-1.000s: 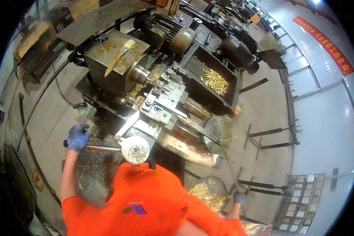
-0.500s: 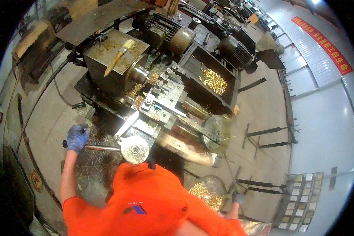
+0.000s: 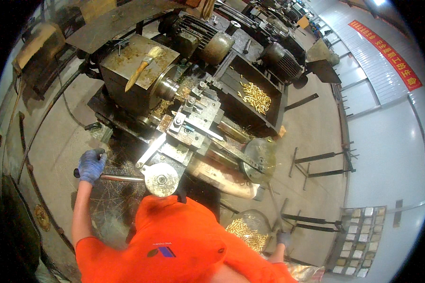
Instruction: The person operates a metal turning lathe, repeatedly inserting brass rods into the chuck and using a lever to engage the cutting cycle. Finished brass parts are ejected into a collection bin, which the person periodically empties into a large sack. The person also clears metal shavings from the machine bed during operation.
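My left hand [image 3: 91, 166], in a blue-grey glove, is closed round the dark-tipped end of a metal lever [image 3: 122, 178]. That lever runs to a round steel hub [image 3: 161, 179] at the front of a small lathe. Low on the right, my gloved right hand [image 3: 282, 237] is closed at the lower end of a long thin rod [image 3: 274, 203], which slants down from beside a round disc [image 3: 259, 160]; the fingers are partly hidden. Between the hands lies the lathe's tool slide [image 3: 189, 127], with bolted tool holders, facing a shiny chuck [image 3: 167, 88].
A wood-handled brush [image 3: 139, 73] rests on the headstock [image 3: 123, 56]. Small brass-coloured pieces lie in a dark metal tray [image 3: 279, 106] and in a round basin [image 3: 264, 218] beside my right arm. Dark metal stands [image 3: 311, 220] are on the floor at right.
The view has shifted very slightly. Both hands keep their grips, and no lathe part has visibly moved.
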`<state>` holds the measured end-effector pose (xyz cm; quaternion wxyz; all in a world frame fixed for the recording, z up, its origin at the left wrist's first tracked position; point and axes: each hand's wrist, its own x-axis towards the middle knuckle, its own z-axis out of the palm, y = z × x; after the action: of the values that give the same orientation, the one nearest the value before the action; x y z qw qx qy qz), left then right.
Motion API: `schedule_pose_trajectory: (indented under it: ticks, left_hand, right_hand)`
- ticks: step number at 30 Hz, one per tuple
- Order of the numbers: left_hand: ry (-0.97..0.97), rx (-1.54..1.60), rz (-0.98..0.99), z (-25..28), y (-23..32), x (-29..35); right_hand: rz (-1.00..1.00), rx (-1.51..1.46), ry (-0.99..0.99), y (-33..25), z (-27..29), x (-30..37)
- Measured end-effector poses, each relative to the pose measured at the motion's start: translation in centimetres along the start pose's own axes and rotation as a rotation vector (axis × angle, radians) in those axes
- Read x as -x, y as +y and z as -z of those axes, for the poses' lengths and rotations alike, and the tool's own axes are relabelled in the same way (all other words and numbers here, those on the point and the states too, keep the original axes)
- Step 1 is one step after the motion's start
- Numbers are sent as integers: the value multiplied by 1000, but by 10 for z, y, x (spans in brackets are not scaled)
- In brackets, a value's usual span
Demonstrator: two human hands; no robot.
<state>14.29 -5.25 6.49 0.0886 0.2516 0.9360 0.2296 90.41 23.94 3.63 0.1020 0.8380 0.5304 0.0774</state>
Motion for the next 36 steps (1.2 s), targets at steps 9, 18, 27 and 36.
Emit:
schedule_pose_trajectory:
  ticks: [9, 18, 27, 36]
  left_hand:
    - [4, -22, 6, 8, 10, 2]
    - [10, 5, -24, 9, 11, 2]
    - [19, -21, -51, 1, 3, -2]
    - [55, -42, -88, 5, 7, 0]
  right_hand:
    - [12, -7, -13, 10, -22, -8]
    - [104, -142, 29, 19, -23, -1]
    - [27, -68, 112, -7, 15, 36]
    - [-67, -31, -25, -21, 39, 55]
